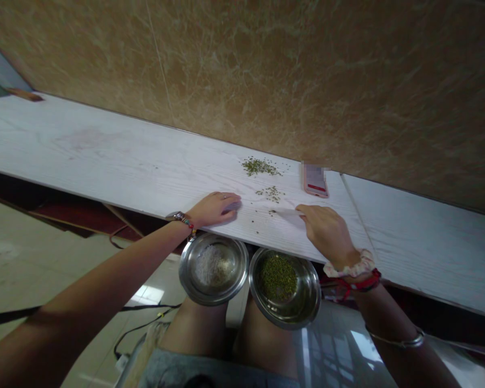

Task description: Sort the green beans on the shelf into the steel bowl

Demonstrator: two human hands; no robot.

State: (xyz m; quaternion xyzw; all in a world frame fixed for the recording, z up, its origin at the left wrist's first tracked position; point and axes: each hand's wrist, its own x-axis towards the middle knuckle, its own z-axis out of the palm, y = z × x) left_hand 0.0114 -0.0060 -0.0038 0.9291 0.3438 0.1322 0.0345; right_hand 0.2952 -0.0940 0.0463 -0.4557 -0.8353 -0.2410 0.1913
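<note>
My left hand [215, 208] rests on the white tabletop with its fingers stretched out, holding nothing. My right hand [327, 229] pinches a thin, pale, see-through strip [288, 212], too faint to name, whose tip reaches a few dark beans [272, 212]. Beyond it lie a loose scatter of green beans [271, 193] and a denser pile of green beans [259, 166]. Below the table edge, a metal bowl [186, 285] with white grains sits under my left hand. Beside it, another metal bowl [309, 302] holds many small green beans.
A phone [316, 180] in a pink case lies near the wall [242, 70], right of the bean pile. The white table [125, 156] runs along the wall, with a seam at right. Both bowls stand over my thighs. A black cable [139, 327] trails at lower left.
</note>
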